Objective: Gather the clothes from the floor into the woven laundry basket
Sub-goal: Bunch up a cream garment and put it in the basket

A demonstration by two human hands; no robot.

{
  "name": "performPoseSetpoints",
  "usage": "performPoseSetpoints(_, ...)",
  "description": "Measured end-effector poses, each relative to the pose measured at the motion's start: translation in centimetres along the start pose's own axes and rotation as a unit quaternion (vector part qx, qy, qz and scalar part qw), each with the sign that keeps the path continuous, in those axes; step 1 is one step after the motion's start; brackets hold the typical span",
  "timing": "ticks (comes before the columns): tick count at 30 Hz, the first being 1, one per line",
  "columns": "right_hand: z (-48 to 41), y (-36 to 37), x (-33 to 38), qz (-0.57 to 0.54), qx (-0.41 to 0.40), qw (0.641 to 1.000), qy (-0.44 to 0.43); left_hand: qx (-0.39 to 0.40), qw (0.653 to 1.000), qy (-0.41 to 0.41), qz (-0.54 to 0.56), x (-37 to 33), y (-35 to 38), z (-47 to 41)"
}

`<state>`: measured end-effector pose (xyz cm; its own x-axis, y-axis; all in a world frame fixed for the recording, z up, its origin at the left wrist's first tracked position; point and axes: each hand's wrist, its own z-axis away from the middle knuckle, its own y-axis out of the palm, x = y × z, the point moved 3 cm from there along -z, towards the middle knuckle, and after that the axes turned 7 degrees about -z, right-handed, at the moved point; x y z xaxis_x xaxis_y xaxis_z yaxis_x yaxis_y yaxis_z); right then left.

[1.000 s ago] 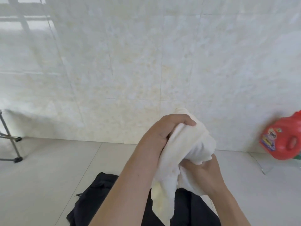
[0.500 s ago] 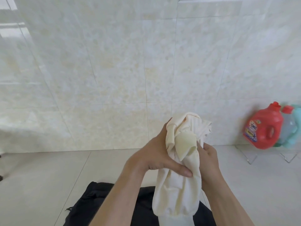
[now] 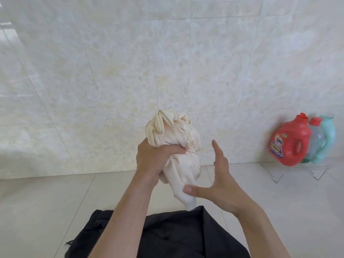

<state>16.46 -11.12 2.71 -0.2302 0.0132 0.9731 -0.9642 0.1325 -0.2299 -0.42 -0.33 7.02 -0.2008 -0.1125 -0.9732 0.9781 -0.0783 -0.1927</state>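
Observation:
A bunched cream garment (image 3: 178, 144) is held up in front of the tiled wall, its lower end hanging toward the floor. My left hand (image 3: 156, 159) is shut around its middle. My right hand (image 3: 217, 181) is beside it on the right, fingers spread, with only the thumb touching the hanging end. A black garment (image 3: 176, 237) lies spread on the floor below my forearms. The woven laundry basket is out of view.
A red detergent jug (image 3: 288, 142), a clear bottle (image 3: 316, 138) and a teal bottle (image 3: 328, 140) stand on a clear rack (image 3: 279, 174) by the wall at right. The tiled wall rises close ahead.
My right hand has let go of the cream garment and opened. My left hand has regripped it in a tighter bunch. The view has shifted right, bringing the bottles further in.

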Motion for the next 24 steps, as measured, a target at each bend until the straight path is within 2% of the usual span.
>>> performPoseSetpoints(3, -0.6, 0.7, 0.5, 0.091, -0.078, 0.989, -0.083, 0.102, 0.994, -0.028, -0.04, -0.7, 0.4, 0.8)
performPoseSetpoints(6, -0.5, 1.5, 1.4, 0.104, -0.117, 0.974, -0.165, 0.263, 0.958, -0.049, -0.107, -1.1, 1.9, 2.4)
performPoseSetpoints(9, 0.3, 0.4, 2.5, 0.126, -0.207, 0.954, -0.176, 0.339, 0.94, -0.026, -0.037, -1.5, 3.0, 3.2)
performPoseSetpoints(11, 1.1, -1.5, 2.8, 0.075, -0.269, 0.945, -0.171, 0.393, 0.919, 0.029, -0.013, -2.4, 3.8, 3.9)
performPoseSetpoints(13, 1.9, -2.4, 3.7, 0.007, -0.306, 0.939, -0.16, 0.383, 0.911, 0.112, -0.105, -3.9, 3.4, 4.7)
performPoseSetpoints(15, 3.3, -3.8, 4.3, 0.007, -0.337, 0.929, -0.154, 0.342, 0.908, 0.185, -0.156, -5.7, 4.3, 6.1)
performPoseSetpoints(17, 4.7, -4.6, 5.3, 0.032, -0.355, 0.923, -0.146, 0.312, 0.919, 0.219, -0.102, -6.4, 5.4, 7.6)
performPoseSetpoints(19, 7.9, -7.1, 6.4, 0.076, -0.391, 0.909, -0.126, 0.334, 0.916, 0.221, -0.018, -6.6, 8.6, 10.5)
performPoseSetpoints(22, 14.3, -11.9, 8.5, 0.216, -0.432, 0.872, -0.076, 0.379, 0.893, 0.229, 0.085, -6.9, 14.1, 16.1)
performPoseSetpoints(24, 21.7, -15.8, 8.5, 0.277, -0.48, 0.831, -0.04, 0.462, 0.848, 0.227, 0.123, -7.2, 19.6, 22.2)
